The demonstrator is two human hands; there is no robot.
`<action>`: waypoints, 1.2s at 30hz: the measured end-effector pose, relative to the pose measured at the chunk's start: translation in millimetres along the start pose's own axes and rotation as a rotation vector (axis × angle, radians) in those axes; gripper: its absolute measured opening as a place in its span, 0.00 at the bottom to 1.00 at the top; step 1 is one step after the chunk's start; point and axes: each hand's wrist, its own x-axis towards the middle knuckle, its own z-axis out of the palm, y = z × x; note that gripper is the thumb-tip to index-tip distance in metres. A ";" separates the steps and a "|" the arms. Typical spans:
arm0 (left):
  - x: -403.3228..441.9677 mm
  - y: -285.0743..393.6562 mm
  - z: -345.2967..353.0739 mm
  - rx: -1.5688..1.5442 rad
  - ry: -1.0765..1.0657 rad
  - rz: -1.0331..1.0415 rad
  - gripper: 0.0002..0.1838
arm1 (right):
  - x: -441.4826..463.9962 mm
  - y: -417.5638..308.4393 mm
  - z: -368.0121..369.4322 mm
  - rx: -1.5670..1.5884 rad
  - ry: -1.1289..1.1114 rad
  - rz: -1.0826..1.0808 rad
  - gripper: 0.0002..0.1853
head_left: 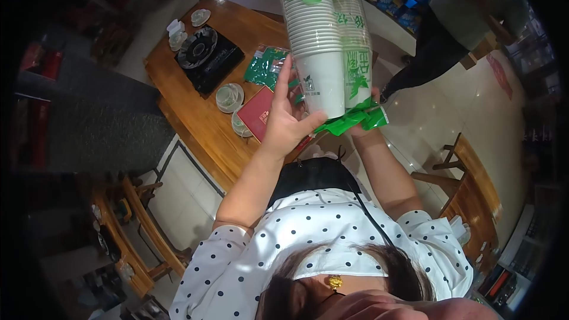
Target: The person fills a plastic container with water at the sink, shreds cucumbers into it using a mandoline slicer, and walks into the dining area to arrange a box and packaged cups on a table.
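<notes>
A pack of white paper cups (320, 77), two stacks in clear wrap with green printing and green ends, is held up in front of me. My left hand (284, 121) grips its lower left side, thumb across the front near the bottom and fingers along the side. At the lower right, my right hand (363, 132) supports the pack from behind; most of its fingers are hidden by the cups and the crumpled green wrap. Beyond my left hand, a red menu or booklet (256, 114) and a green packet (261, 68) lie on the wooden table (201, 136).
On the table are a black portable stove (204, 59) and several dish sets, including a bowl (229, 96). A person in dark trousers (424, 56) stands at the far right. Wooden furniture (471, 192) is at right, and a wooden chair (148, 231) at lower left.
</notes>
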 end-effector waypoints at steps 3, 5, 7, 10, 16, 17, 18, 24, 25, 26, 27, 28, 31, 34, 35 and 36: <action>-6.7 1.2 9.3 0.124 0.029 0.045 0.57 | 7.1 5.8 -22.0 -0.159 0.094 -0.036 0.28; -10.2 -0.5 11.3 0.181 0.030 0.089 0.57 | 8.7 9.4 -20.5 -0.256 0.100 -0.002 0.30; -13.9 1.9 13.5 0.260 0.028 0.114 0.57 | 7.4 11.9 -8.4 -0.290 0.017 0.067 0.34; -18.9 8.0 15.1 0.389 0.028 0.148 0.56 | 1.1 23.2 27.0 -0.131 -0.192 0.172 0.41; -26.6 9.9 6.8 0.474 0.027 0.119 0.55 | 4.0 24.1 29.0 -0.156 -0.024 0.153 0.48; -28.7 10.2 5.0 0.464 0.019 0.094 0.55 | 2.7 17.8 20.3 -0.251 -0.059 0.131 0.49; -27.0 6.6 -0.7 0.380 0.015 0.076 0.55 | 2.2 7.6 6.9 -0.350 -0.102 0.098 0.49; -32.8 -20.8 -18.4 0.262 0.024 0.100 0.54 | -4.2 -18.2 -10.5 -0.868 -0.054 -0.002 0.52; -32.8 -17.2 -20.1 0.322 0.030 0.060 0.54 | -2.6 -14.5 -7.7 -0.907 -0.073 -0.026 0.52; -32.4 -16.3 -20.1 0.280 0.024 0.057 0.54 | -2.9 -11.6 -4.4 -0.894 -0.067 -0.043 0.52; -30.3 -15.8 -20.5 0.239 0.017 0.059 0.54 | -1.9 -9.9 0.6 -0.884 -0.065 -0.062 0.52; -29.0 -16.2 -21.8 0.197 0.011 0.059 0.55 | -1.8 -7.9 6.6 -0.873 -0.060 -0.079 0.51; -22.3 -30.7 -36.9 0.254 0.017 0.111 0.55 | 2.6 -10.2 2.8 -0.838 0.098 -0.090 0.50; -22.1 -21.5 -74.1 0.616 0.135 -0.073 0.59 | 19.4 -35.9 -0.1 -1.125 0.200 -0.202 0.45; -24.3 -19.2 -88.0 0.904 0.151 -0.060 0.59 | 23.6 -43.2 1.0 -1.333 0.169 -0.285 0.39; -29.7 -17.6 -101.9 1.191 0.153 -0.051 0.59 | 27.3 -55.4 -10.3 -1.541 0.136 -0.367 0.39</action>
